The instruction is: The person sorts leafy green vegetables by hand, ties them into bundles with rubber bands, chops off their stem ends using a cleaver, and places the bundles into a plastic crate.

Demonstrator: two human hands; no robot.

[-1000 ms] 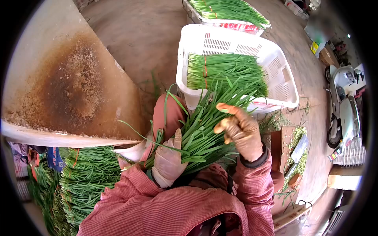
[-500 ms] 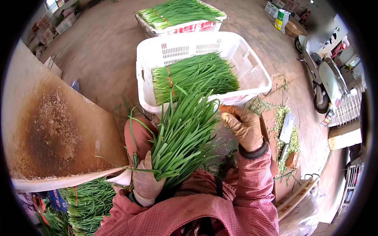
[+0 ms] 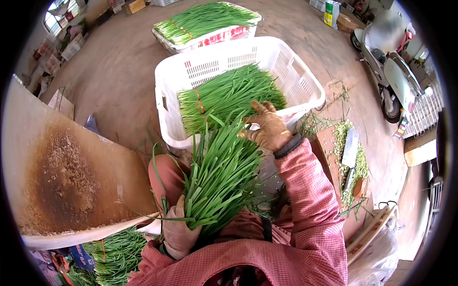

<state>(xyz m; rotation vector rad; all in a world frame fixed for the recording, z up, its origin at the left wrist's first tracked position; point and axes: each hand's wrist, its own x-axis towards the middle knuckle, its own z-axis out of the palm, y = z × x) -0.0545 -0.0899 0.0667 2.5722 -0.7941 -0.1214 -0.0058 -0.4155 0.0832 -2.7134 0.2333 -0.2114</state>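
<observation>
My left hand (image 3: 181,233), in a pale glove, is wrapped round the base of a loose bunch of garlic chives (image 3: 222,181). The long green leaves fan up and away across my lap, and their cut ends are hidden under my arm and clothing. My right hand (image 3: 268,126), in a stained tan glove, is above the leaf tips with fingers curved and apart; contact with the tips cannot be made out. Just beyond it, a banded bundle of garlic chives (image 3: 234,97) lies in a white plastic crate (image 3: 164,112).
Another crate (image 3: 205,40) heaped with chives stands behind. At right, a cleaver (image 3: 350,148) rests on a board (image 3: 327,143) strewn with trimmings, and a scooter (image 3: 389,71) is parked beyond. A stained panel (image 3: 95,176) rises at left, with banded chives (image 3: 121,252) below it.
My right hand has moved left and forward over the leaf tips, and its fingers have spread from a closer curl. My left hand keeps its hold. The whole view has shifted slightly.
</observation>
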